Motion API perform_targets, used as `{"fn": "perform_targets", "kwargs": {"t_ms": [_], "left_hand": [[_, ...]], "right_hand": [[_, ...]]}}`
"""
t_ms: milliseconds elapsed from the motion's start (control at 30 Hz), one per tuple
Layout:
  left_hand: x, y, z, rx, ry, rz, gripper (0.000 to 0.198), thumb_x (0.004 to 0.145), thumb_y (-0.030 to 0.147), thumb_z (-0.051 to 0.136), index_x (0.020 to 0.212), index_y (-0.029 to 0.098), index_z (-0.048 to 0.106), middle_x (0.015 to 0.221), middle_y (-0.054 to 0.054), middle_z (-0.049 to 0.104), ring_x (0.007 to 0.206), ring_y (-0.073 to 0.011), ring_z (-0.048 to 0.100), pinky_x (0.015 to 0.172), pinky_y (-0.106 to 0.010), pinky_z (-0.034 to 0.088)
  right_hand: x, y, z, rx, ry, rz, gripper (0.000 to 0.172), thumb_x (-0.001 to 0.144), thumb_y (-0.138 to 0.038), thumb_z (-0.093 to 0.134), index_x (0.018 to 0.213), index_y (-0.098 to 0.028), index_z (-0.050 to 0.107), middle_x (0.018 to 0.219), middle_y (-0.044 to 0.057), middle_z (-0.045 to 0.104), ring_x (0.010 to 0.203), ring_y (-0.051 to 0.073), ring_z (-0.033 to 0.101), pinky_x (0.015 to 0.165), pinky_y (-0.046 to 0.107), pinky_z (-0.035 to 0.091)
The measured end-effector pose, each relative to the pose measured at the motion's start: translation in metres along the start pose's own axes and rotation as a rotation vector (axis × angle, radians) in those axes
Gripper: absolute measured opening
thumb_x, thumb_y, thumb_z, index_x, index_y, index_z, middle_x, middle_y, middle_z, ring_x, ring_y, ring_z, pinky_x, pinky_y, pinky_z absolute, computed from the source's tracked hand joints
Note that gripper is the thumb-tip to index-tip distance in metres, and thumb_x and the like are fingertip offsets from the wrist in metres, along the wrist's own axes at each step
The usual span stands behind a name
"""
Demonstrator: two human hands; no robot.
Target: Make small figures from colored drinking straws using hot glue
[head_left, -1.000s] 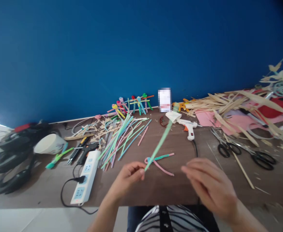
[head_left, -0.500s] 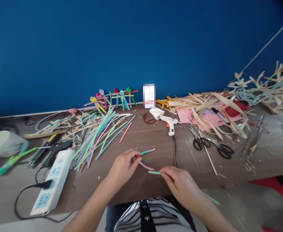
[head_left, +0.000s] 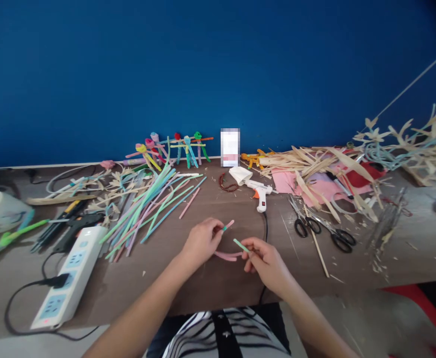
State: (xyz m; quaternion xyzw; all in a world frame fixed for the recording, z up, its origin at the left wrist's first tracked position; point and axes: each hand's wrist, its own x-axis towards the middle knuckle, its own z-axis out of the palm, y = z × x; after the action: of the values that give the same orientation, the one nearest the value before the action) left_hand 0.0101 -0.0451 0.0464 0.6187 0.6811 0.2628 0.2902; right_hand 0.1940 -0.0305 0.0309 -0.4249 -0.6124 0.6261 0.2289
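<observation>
My left hand [head_left: 204, 239] pinches a pink pipe cleaner piece [head_left: 230, 223] with a band of teal wound on it; the fingers hide much of it. Two pink pipe cleaner legs [head_left: 227, 256] come out below that hand and reach toward my other hand. My right hand [head_left: 264, 259] is closed on a light green pipe cleaner [head_left: 241, 245], whose short end slants up to the left between thumb and fingertips. Both hands are just above the near part of the table, a small gap apart.
Loose pastel pipe cleaners [head_left: 143, 214] lie to the left, near a white power strip [head_left: 70, 278]. Beyond my hands rests a white glue gun [head_left: 261, 195] with its cord trailing toward me. Scissors [head_left: 342, 239], a thin stick [head_left: 317, 243] and dried strips [head_left: 307, 164] lie right. Small pipe cleaner figures [head_left: 188, 150] lean on the wall.
Both hands have moved slightly up and away from my body. The green pipe cleaner's short end, level before, now tilts upward, and the right hand's fingers have turned around it.
</observation>
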Motion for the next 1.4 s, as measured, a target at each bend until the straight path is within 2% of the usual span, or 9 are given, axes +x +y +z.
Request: {"fn": "perform_targets", "kwargs": {"t_ms": [67, 133, 233, 367, 533, 667, 833, 1100, 1400], "left_hand": [[-0.003, 0.002, -0.008, -0.405, -0.039, -0.101, 0.013, 0.075, 0.023, 0.047, 0.084, 0.015, 0.054, 0.075, -0.004, 0.059, 0.069, -0.0145, 0.056, 0.064, -0.025, 0.042], [-0.004, 0.004, -0.013, -0.707, -0.11, -0.201, 0.016, 0.073, 0.027, 0.052, 0.082, 0.014, 0.053, 0.068, -0.002, 0.058, 0.061, -0.0117, 0.055, 0.056, -0.021, 0.04], [-0.004, 0.006, -0.016, -0.974, -0.192, -0.311, 0.02, 0.067, 0.03, 0.061, 0.077, 0.014, 0.052, 0.062, 0.001, 0.055, 0.053, -0.0075, 0.051, 0.046, -0.016, 0.035], [-0.005, 0.006, -0.014, -1.194, -0.24, -0.326, 0.022, 0.064, 0.027, 0.065, 0.076, 0.013, 0.052, 0.069, 0.0, 0.057, 0.054, -0.0062, 0.051, 0.043, -0.014, 0.034], [-0.009, 0.005, -0.009, -1.245, -0.252, -0.33, 0.023, 0.065, 0.023, 0.066, 0.082, 0.012, 0.056, 0.068, -0.001, 0.058, 0.056, -0.0065, 0.054, 0.049, -0.015, 0.038], [-0.011, 0.001, -0.003, -1.236, -0.233, -0.33, 0.027, 0.065, 0.023, 0.066, 0.089, 0.012, 0.059, 0.067, -0.001, 0.059, 0.054, -0.0063, 0.054, 0.05, -0.015, 0.038], [-0.014, -0.003, 0.004, -1.224, -0.199, -0.352, 0.025, 0.063, 0.023, 0.067, 0.085, 0.013, 0.063, 0.068, -0.002, 0.061, 0.054, -0.0066, 0.054, 0.05, -0.017, 0.038], [-0.018, -0.003, 0.003, -1.205, -0.186, -0.36, 0.026, 0.062, 0.025, 0.067, 0.085, 0.013, 0.064, 0.068, -0.002, 0.061, 0.054, -0.007, 0.053, 0.051, -0.018, 0.04], [-0.019, -0.004, 0.004, -1.153, -0.149, -0.391, 0.026, 0.062, 0.026, 0.067, 0.083, 0.012, 0.065, 0.065, -0.002, 0.06, 0.052, -0.0071, 0.052, 0.046, -0.017, 0.038]], "right_hand": [[0.007, -0.003, 0.001, 0.13, 0.022, 0.029, 0.02, 0.072, -0.017, 0.043, 0.089, -0.017, 0.053, 0.066, -0.003, 0.05, 0.045, 0.006, 0.047, 0.041, 0.017, 0.038], [0.015, -0.009, -0.001, 0.206, 0.045, 0.023, 0.019, 0.073, -0.021, 0.045, 0.089, -0.017, 0.054, 0.062, -0.004, 0.049, 0.039, 0.004, 0.041, 0.036, 0.016, 0.033], [0.025, -0.019, -0.006, 0.201, 0.076, 0.002, 0.019, 0.074, -0.028, 0.05, 0.086, -0.016, 0.056, 0.052, -0.006, 0.047, 0.033, 0.003, 0.034, 0.033, 0.015, 0.025], [0.034, -0.026, -0.007, 0.165, 0.067, 0.037, 0.018, 0.071, -0.03, 0.053, 0.079, -0.014, 0.057, 0.046, -0.006, 0.047, 0.032, 0.003, 0.037, 0.033, 0.015, 0.025], [0.033, -0.023, 0.004, 0.195, 0.032, 0.026, 0.017, 0.071, -0.03, 0.053, 0.079, -0.015, 0.054, 0.055, -0.005, 0.053, 0.037, 0.005, 0.046, 0.036, 0.015, 0.033], [0.031, -0.02, 0.009, 0.206, 0.013, 0.029, 0.017, 0.071, -0.03, 0.052, 0.08, -0.016, 0.054, 0.055, -0.005, 0.052, 0.034, 0.004, 0.042, 0.034, 0.015, 0.031], [0.031, -0.017, 0.012, 0.222, -0.01, 0.005, 0.015, 0.072, -0.029, 0.052, 0.079, -0.016, 0.053, 0.054, -0.006, 0.051, 0.033, 0.003, 0.04, 0.034, 0.014, 0.03], [0.031, -0.013, 0.013, 0.171, -0.04, -0.008, 0.016, 0.072, -0.03, 0.051, 0.078, -0.015, 0.055, 0.053, -0.006, 0.049, 0.031, 0.002, 0.036, 0.032, 0.015, 0.024], [0.026, -0.013, 0.016, 0.187, -0.034, -0.01, 0.014, 0.073, -0.028, 0.051, 0.078, -0.016, 0.055, 0.053, -0.006, 0.049, 0.031, 0.002, 0.036, 0.032, 0.016, 0.025]]}}
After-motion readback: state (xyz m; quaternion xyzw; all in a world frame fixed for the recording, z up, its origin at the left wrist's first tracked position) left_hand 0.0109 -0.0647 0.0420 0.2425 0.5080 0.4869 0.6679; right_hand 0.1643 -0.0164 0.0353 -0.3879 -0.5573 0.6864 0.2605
